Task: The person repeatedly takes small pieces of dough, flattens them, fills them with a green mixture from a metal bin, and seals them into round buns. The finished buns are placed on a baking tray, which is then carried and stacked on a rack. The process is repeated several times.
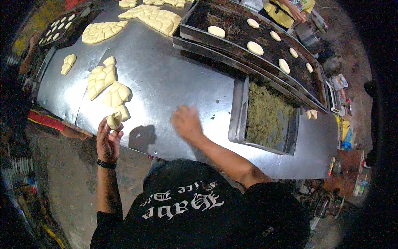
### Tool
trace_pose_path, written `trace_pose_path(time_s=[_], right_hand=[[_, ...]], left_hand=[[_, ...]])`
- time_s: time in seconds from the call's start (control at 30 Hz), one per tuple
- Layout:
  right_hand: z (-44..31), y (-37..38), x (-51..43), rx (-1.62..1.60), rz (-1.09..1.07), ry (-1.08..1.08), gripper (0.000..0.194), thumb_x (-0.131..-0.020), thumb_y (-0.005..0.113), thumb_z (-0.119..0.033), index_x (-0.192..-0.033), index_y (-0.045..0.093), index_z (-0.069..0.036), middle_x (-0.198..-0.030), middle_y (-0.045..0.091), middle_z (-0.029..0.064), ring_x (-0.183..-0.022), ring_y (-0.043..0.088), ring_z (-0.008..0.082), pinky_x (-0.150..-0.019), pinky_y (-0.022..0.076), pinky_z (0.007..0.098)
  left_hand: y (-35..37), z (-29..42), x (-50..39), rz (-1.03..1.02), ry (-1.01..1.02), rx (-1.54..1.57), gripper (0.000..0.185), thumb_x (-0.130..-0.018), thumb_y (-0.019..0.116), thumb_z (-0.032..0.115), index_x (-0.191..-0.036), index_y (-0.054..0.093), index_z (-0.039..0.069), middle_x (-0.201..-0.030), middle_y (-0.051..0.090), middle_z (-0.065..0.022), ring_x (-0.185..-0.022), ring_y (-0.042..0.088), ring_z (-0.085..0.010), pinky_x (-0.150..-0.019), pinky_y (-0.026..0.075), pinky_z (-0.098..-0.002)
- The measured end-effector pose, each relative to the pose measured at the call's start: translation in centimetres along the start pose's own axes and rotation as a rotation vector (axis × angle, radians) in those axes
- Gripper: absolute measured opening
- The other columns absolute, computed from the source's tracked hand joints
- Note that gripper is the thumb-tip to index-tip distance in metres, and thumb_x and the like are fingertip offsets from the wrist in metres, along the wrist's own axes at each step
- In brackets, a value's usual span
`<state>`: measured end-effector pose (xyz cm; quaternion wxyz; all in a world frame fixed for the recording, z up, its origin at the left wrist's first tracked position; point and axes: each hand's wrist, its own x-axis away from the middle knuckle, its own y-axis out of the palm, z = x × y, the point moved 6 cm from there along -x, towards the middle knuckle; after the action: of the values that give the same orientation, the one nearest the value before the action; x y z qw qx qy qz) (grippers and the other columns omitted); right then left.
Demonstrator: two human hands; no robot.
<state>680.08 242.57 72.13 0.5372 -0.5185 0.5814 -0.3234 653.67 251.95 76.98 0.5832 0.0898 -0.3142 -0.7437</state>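
My left hand [107, 143] holds a small folded piece of pale dough [114, 120] in its fingertips, at the near edge of the steel table [158, 81]. Just beyond it lie a cut dough piece [123, 112] and joined clusters of cut dough [102, 79]. My right hand [187, 123] is blurred above the table, between the held dough and a metal pan [238, 112]. Its fingers look curled, and whether they hold anything is unclear. Inside the pan is a crumbly greenish-brown mixture [267, 112], and some crumbs lie on the steel beside it.
Large dark baking trays [230, 18], stacked at the far right, overhang the pan's far end and carry several flat dough rounds [255, 48]. More scored dough slabs [104, 32] lie farther back. At far left sits another tray [51, 35] of dough pieces. Another person's hands [298, 15] show at upper right.
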Motion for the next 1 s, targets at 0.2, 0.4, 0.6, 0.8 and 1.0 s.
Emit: trace_pose_path(time_s=[0.2,0.4,0.6,0.8,1.0], right_hand=[[9.8,-3.1,1.5,0.406,0.341,0.343,0.016,-0.08,0.054,-0.016,-0.09,0.064,-0.009,-0.103,0.062,0.0062,-0.109,0.052,0.0286,-0.099,0.0311,0.0534],[11.6,-4.0,8.4,0.384,0.314,0.748,0.016,-0.084,0.05,-0.012,-0.091,0.063,-0.006,-0.097,0.063,0.01,-0.093,0.058,0.0303,-0.082,0.0475,0.0417],[7.3,-5.6,13.0,0.379,0.212,0.891,0.015,-0.081,0.053,-0.008,-0.092,0.062,-0.001,-0.097,0.061,0.0158,-0.092,0.057,0.0338,-0.083,0.0454,0.0425],[1.4,-8.3,6.4,-0.356,0.423,0.861,0.038,-0.08,0.065,-0.009,-0.117,0.058,-0.004,-0.116,0.056,0.0178,-0.097,0.059,0.0272,-0.084,0.0486,0.0365],[-3.4,-3.9,2.0,-1.04,0.069,0.753,0.049,-0.075,0.071,0.005,-0.122,0.056,-0.001,-0.117,0.051,0.0083,-0.088,0.06,0.0121,-0.075,0.0534,0.0228]], left_hand=[[-2.2,1.8,-1.2,-0.097,-0.091,0.09,0.036,-0.091,0.055,0.019,-0.123,0.047,0.006,-0.113,0.06,-0.0127,-0.094,0.063,-0.0263,-0.074,0.055,-0.0317],[-3.3,3.2,-2.8,-0.194,-0.224,0.051,0.033,-0.092,0.052,0.016,-0.122,0.047,0.005,-0.111,0.06,-0.0134,-0.092,0.065,-0.0268,-0.073,0.057,-0.033],[-3.2,2.4,-3.9,-0.326,-0.413,0.019,0.032,-0.091,0.053,0.015,-0.122,0.047,0.007,-0.112,0.06,-0.0125,-0.093,0.064,-0.0255,-0.074,0.057,-0.0334],[2.5,-4.1,-4.1,-0.55,-0.431,-0.103,0.035,-0.09,0.057,0.017,-0.122,0.047,0.006,-0.116,0.057,-0.0113,-0.1,0.06,-0.023,-0.078,0.055,-0.0341],[8.1,-11.4,-2.3,-0.782,-0.146,-0.39,0.03,-0.087,0.061,0.009,-0.116,0.055,0.003,-0.112,0.059,-0.0089,-0.1,0.059,-0.018,-0.08,0.053,-0.0339]])
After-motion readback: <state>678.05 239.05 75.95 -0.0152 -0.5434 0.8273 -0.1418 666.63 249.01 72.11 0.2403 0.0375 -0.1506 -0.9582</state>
